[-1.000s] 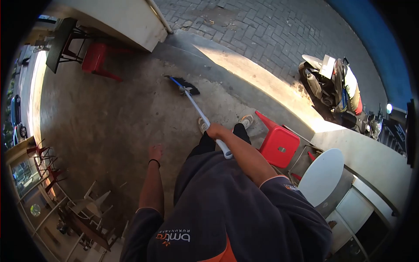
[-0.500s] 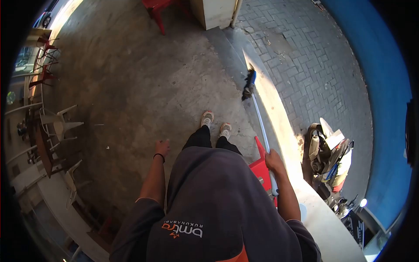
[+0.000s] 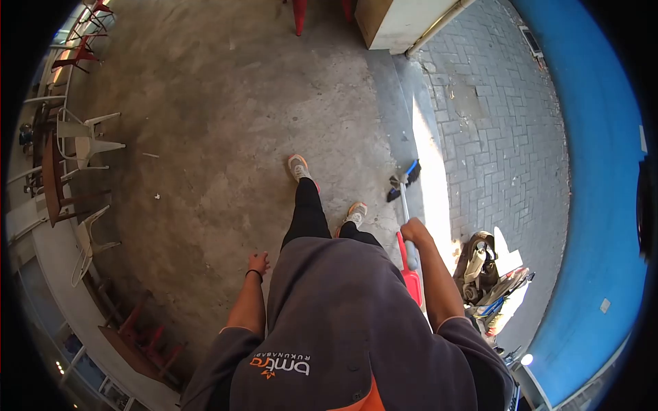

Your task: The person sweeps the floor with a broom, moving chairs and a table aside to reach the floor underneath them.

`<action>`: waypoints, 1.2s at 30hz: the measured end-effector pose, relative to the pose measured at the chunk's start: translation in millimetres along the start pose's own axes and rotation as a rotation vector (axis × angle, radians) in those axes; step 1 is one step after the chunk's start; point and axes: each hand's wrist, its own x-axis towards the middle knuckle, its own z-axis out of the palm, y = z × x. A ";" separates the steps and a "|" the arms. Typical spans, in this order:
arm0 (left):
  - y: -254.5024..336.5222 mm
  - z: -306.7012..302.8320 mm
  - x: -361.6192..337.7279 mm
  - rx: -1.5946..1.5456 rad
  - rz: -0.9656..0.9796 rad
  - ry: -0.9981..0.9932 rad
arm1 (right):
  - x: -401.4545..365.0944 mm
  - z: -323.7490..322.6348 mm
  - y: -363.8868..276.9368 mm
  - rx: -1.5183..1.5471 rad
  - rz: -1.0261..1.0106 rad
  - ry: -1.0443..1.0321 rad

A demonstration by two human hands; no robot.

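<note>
My right hand (image 3: 417, 234) is wrapped round the handle of a broom (image 3: 405, 205). The broom's black and blue bristle head lies ahead of that hand, at the step's edge beside a sunlit strip. A red chair (image 3: 411, 282) is partly visible beneath and beside the broom's grip, mostly hidden by my arm and body. On the other side, my left hand (image 3: 258, 263) hangs over the concrete floor with its fingers apart and nothing in it; a dark band circles the wrist.
Pale metal chairs (image 3: 88, 145) and a brown table (image 3: 52, 179) stand at the left. A white cabinet (image 3: 399, 26) and red chair legs (image 3: 299, 15) are ahead. A motorbike (image 3: 480, 270) stands on the paving at the right, near a blue wall (image 3: 593, 205).
I have stepped forward, my left foot now ahead. The broom head has come closer to my body, and the cabinet and motorbike appear nearer.
</note>
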 end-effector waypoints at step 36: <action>350.1 -118.0 60.9 -0.233 0.310 -0.058 | 145.2 -199.4 -191.6 -0.098 -0.063 0.160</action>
